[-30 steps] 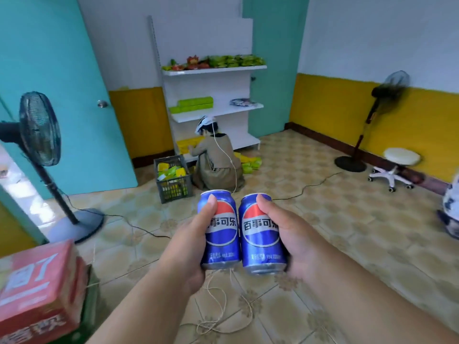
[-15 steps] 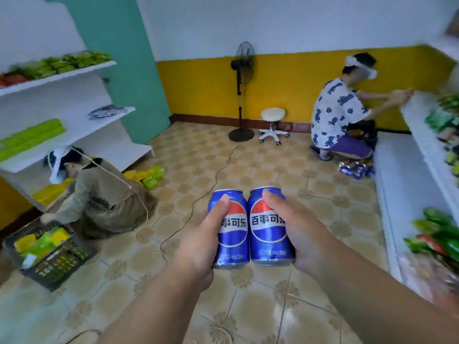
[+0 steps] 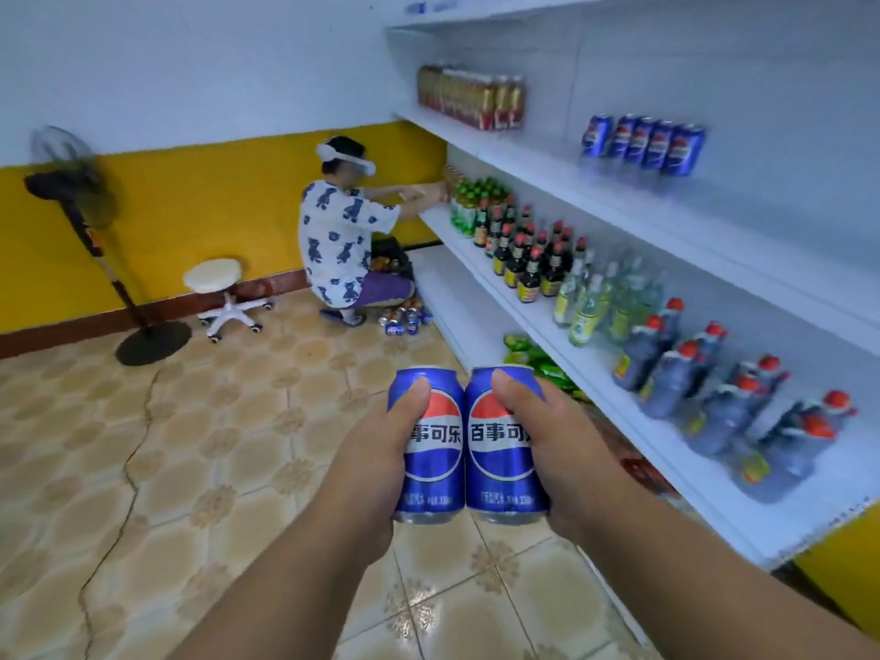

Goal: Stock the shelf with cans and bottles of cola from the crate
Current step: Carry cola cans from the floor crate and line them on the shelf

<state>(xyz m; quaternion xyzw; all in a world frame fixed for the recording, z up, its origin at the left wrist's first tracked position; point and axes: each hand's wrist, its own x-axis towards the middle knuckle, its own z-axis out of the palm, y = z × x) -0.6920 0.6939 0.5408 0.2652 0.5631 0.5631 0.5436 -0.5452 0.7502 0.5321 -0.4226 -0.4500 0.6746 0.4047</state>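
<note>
Shelving now fills my view: half a second ago I was looking across the floor at the far wall, and the turn has brought the white drinks shelf (image 3: pixel 562 321) up close on my right. That means the carry is nearly over and placing comes next, I judge. My left hand (image 3: pixel 376 450) wraps one Pepsi can (image 3: pixel 428 445), thumb up its front; my right hand (image 3: pixel 566 450) wraps the second Pepsi can (image 3: pixel 500 445), and the two cans touch side by side, upright, just beside the shelf's lower tiers. Both labels read 百事可乐 under the red, white and blue globe, with small print I take for 330 ml. A row of Pepsi cans (image 3: pixel 643 145) already stands on the shelf's upper tier, which looks like my target.
</note>
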